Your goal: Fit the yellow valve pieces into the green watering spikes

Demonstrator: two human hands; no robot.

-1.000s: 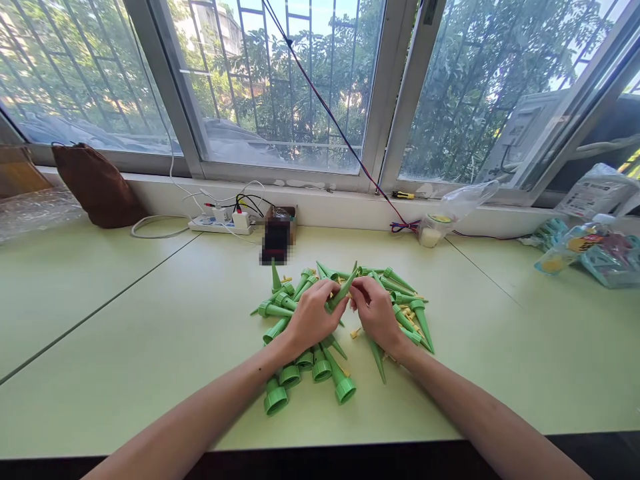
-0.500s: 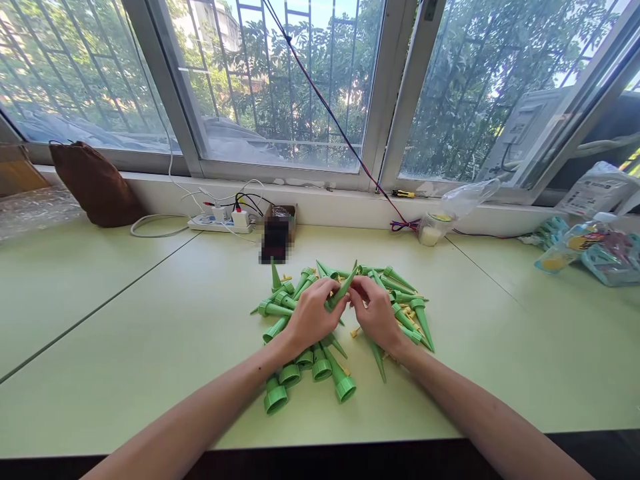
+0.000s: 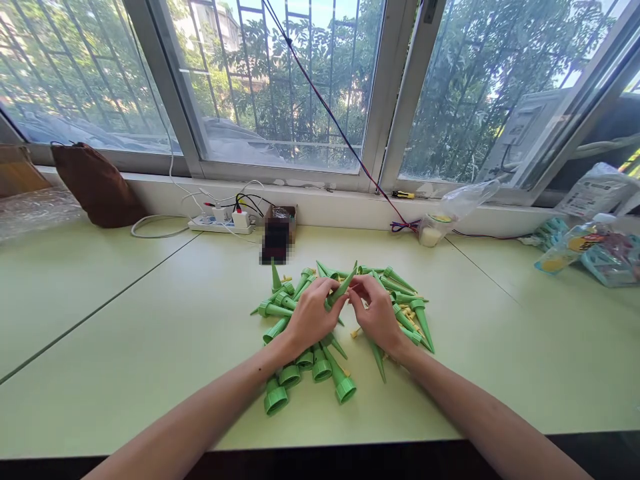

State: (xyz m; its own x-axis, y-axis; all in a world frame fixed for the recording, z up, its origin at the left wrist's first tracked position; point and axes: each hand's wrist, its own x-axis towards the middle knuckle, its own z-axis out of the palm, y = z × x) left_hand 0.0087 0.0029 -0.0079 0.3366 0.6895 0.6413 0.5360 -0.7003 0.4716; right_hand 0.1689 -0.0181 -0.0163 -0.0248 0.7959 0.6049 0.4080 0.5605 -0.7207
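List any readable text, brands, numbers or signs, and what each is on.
No text is readable.
Bottle at right: label marks, too blurred.
White package behind it: print, too small and blurred.
Green spikes: no lettering visible.

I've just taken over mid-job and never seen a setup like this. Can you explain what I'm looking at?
There is no robot here: these are a person's two bare hands. All the pictures come from one camera worn on the head, looking forward and down.

The left hand holds a tapered green plastic spike, narrow tip up. The right hand has its fingertips close by; whether they pinch anything is too small to tell.

Around and under the hands, on the pale green table, lie more green spikes with wide ribbed ends, and small yellow parts. Farther back are a power strip and a brown bag.
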